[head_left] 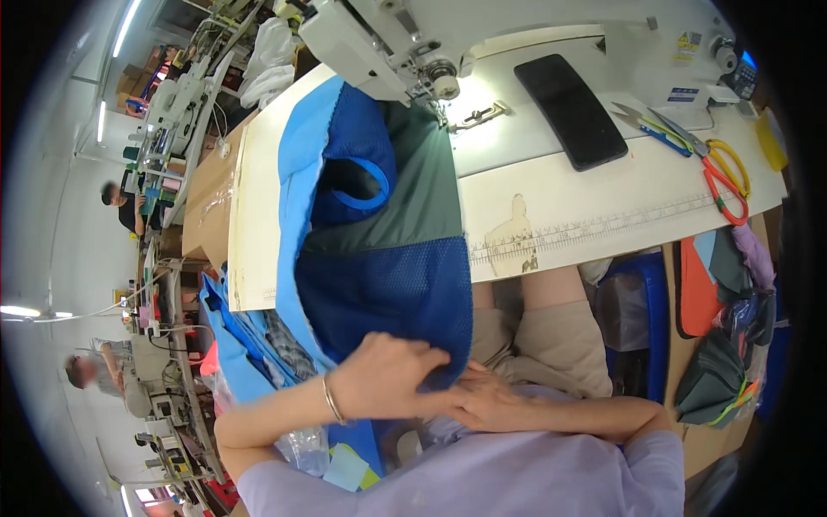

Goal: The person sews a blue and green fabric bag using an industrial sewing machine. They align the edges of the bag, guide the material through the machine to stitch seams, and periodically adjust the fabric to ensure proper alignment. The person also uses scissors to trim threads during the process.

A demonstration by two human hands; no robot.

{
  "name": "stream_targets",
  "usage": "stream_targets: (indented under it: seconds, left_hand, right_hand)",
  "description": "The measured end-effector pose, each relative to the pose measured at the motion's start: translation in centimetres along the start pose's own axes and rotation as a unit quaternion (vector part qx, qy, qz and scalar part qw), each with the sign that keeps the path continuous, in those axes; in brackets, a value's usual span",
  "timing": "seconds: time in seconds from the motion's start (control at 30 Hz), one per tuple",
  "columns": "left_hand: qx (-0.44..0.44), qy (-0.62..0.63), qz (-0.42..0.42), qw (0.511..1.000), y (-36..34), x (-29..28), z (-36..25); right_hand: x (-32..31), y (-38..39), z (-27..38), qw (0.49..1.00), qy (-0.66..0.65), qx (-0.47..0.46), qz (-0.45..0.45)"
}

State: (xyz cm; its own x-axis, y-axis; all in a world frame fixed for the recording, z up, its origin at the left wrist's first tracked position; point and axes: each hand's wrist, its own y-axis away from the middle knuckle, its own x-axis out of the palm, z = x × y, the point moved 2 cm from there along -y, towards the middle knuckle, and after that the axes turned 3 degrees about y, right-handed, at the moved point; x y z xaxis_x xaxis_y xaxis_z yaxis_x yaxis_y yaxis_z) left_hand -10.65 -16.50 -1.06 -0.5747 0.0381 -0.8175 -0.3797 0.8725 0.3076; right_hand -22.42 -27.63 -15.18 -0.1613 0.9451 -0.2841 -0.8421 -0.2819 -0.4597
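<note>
A sewn piece of blue mesh and grey-green cloth (388, 276), with a light blue padded edge, lies over the table's front edge. Its far corner sits beneath the presser foot of a white sewing machine (362, 52). A round opening bound in bright blue shows on its upper part. My left hand (388, 376), a bangle at the wrist, curls over the piece's near edge by my lap. Close against it, my right hand (487, 399) pinches the same edge at the lower right corner. The left hand partly hides the right fingertips.
On the machine table (594, 202) lie a black phone (571, 112), thread snips (653, 129) and scissors with red and yellow handles (719, 168). More blue pieces (245, 332) hang at the left. Cloth bundles (715, 379) are at the right. Two people work at far-left machines.
</note>
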Motion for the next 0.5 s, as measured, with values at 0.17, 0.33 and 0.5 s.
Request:
stream_targets:
  seconds: [0.17,0.33,0.5]
  left_hand:
    - [0.010,-0.087,-0.183,0.979,-5.3,-2.3,0.8]
    - [0.017,-0.137,-0.066,0.988,-6.1,-3.4,2.7]
    - [0.035,-0.126,-0.024,0.991,-5.2,-6.0,2.0]
  right_hand:
    - [-1.0,-0.6,1.8,0.995,-0.001,0.044,0.085]
    - [-3.5,-2.7,6.3,0.998,-0.011,-0.058,-0.010]
    - [-5.3,-4.9,8.7,0.990,-0.028,-0.126,-0.053]
